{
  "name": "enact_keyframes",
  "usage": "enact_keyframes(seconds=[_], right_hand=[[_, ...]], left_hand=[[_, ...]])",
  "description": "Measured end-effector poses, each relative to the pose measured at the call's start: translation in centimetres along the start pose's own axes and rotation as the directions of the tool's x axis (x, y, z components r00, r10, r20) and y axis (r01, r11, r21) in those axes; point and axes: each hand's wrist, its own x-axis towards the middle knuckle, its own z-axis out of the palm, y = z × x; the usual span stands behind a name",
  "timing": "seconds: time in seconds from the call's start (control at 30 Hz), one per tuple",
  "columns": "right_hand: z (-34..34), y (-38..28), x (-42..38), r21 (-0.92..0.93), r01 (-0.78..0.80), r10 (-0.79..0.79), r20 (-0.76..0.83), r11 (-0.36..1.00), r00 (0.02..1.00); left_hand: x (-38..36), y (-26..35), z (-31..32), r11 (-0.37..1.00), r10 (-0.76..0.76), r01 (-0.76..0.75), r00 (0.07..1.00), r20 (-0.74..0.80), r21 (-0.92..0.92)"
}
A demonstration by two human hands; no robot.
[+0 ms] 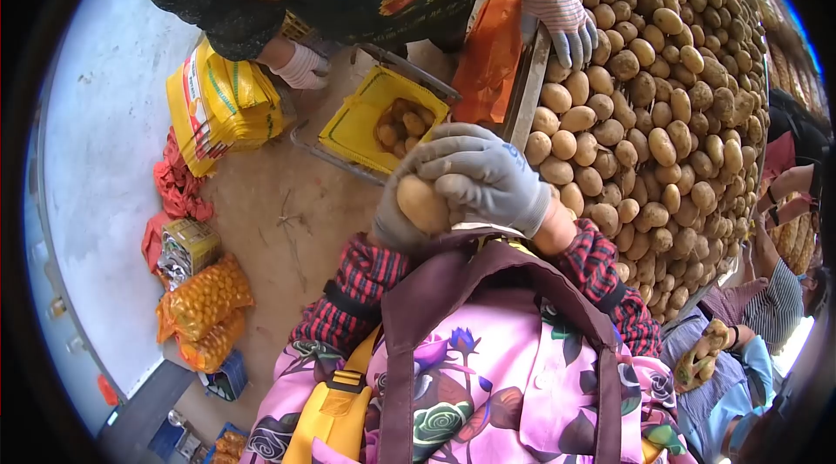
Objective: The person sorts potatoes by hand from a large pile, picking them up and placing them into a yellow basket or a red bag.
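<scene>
A potato (423,205) is held between my two gloved hands in the middle of the view. My left hand (396,211), in a grey glove, wraps round it from the left. From the right, my right hand (492,177), also grey-gloved, lies over its top with the fingers bent against it and against the other hand. Just beyond my hands, a yellow bag (355,126) hangs open in a metal frame, with several potatoes (406,126) inside. To the right, a large heap of potatoes (662,116) lies behind a metal edge (528,91).
Across from me stands a person in striped gloves, one hand (564,22) on the heap's edge. Yellow bags (228,103) are stacked at the left. Filled orange net bags (202,297) lie on the floor (287,238). Other people (740,359) are at the lower right.
</scene>
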Motion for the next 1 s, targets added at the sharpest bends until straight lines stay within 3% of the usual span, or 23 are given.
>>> enact_keyframes(seconds=[0.03,0.07,0.1,0.13,0.2,0.23,0.27,0.3,0.33,0.4,0.43,0.47,0.5,0.53,0.57,0.6,0.63,0.67,0.73,0.8,0.83,0.93,1.0], right_hand=[[-0.8,-0.4,-0.3,-0.059,-0.069,0.071,0.029,0.996,0.997],[-1.5,-1.2,-0.7,-0.193,-0.092,0.092,-0.010,0.977,0.996],[-2.1,-2.0,-1.2,-0.200,-0.225,0.207,-0.109,0.953,0.972],[-2.6,-2.7,-2.1,-0.193,-0.359,0.319,-0.207,0.913,0.925],[-3.3,-2.8,-5.5,-0.138,-0.574,0.444,-0.498,0.807,0.745],[-3.6,-1.9,-8.2,0.068,-0.606,0.534,-0.558,0.793,0.636],[-4.0,-1.3,-10.8,0.271,-0.602,0.623,-0.594,0.751,0.509],[-4.7,-1.9,-12.4,0.309,-0.647,0.674,-0.591,0.697,0.444],[-4.8,-2.0,-14.3,0.269,-0.678,0.655,-0.636,0.684,0.408],[-5.4,-2.5,-17.7,0.085,-0.832,0.647,-0.673,0.548,0.358],[-5.7,-3.2,-18.4,-0.134,-0.852,0.555,-0.706,0.505,0.440],[-5.1,-2.8,-20.2,-0.223,-0.894,0.516,-0.751,0.389,0.412],[-4.7,-3.0,-20.5,-0.299,-0.899,0.496,-0.755,0.320,0.428],[-3.9,-3.0,-20.3,-0.369,-0.896,0.482,-0.755,0.249,0.445],[-2.7,-2.6,-20.5,-0.436,-0.877,0.510,-0.717,0.204,0.475],[-1.7,-2.7,-20.2,-0.476,-0.870,0.482,-0.737,0.130,0.475],[-1.4,-2.8,-20.3,-0.449,-0.881,0.501,-0.734,0.148,0.458],[-1.6,-3.0,-20.7,-0.425,-0.890,0.515,-0.732,0.166,0.446],[-3.3,-4.0,-22.0,-0.259,-0.882,0.530,-0.720,0.394,0.448],[-5.5,-4.8,-22.3,-0.075,-0.875,0.465,-0.823,0.478,0.325],[-7.5,-5.0,-22.3,-0.195,-0.888,0.392,-0.843,0.416,0.369],[-13.3,-3.3,-21.6,-0.398,-0.886,0.229,-0.864,0.237,0.449],[-16.0,-0.8,-20.9,-0.455,-0.888,0.230,-0.860,0.062,0.456]], left_hand=[[-0.6,-0.5,2.0,0.920,0.220,-0.178,0.972,-0.082,0.350],[-0.5,-0.3,1.4,0.919,0.222,-0.180,0.972,-0.081,0.352],[-0.5,-0.1,0.3,0.949,-0.057,0.028,0.995,-0.084,-0.314],[-0.5,0.0,-1.2,0.515,-0.277,0.225,0.957,0.088,-0.827],[-0.2,0.4,-5.0,0.535,-0.293,0.166,0.956,0.002,-0.829],[0.2,0.8,-6.2,0.509,-0.327,-0.042,0.914,-0.238,-0.860],[0.5,0.9,-7.2,0.492,-0.373,-0.241,0.810,-0.452,-0.837],[0.7,0.7,-8.1,0.601,-0.321,-0.327,0.737,-0.595,-0.730],[1.2,0.5,-9.0,0.697,-0.249,-0.390,0.656,-0.713,-0.602],[0.9,0.3,-12.1,0.641,-0.329,-0.286,0.737,-0.591,-0.713],[1.8,0.9,-9.2,0.813,-0.309,-0.179,0.674,-0.671,-0.554],[2.6,0.5,-7.6,0.811,-0.331,-0.145,0.684,-0.650,-0.566],[3.3,-0.1,-6.2,0.959,-0.230,0.083,0.789,-0.570,-0.272],[4.2,-0.5,-4.1,0.967,-0.172,0.235,0.885,-0.433,0.095],[5.6,0.0,2.0,0.846,-0.067,0.254,0.923,-0.380,0.468],[6.8,-1.4,4.0,0.641,0.069,0.067,0.987,-0.143,0.765],[8.8,-2.4,4.7,0.295,0.170,-0.204,0.973,0.158,0.933],[10.5,-3.4,6.0,0.159,0.101,-0.287,0.956,0.274,0.945],[13.5,-6.1,7.7,-0.181,0.031,-0.469,0.876,0.482,0.864],[16.8,-8.8,7.8,-0.232,-0.133,-0.521,0.854,0.504,0.822],[18.1,-9.3,8.2,-0.387,-0.210,-0.551,0.833,0.511,0.739],[20.2,-10.1,8.9,-0.392,-0.227,-0.572,0.819,0.526,0.721],[20.2,-10.0,9.5,-0.371,-0.207,-0.583,0.811,0.547,0.723]])
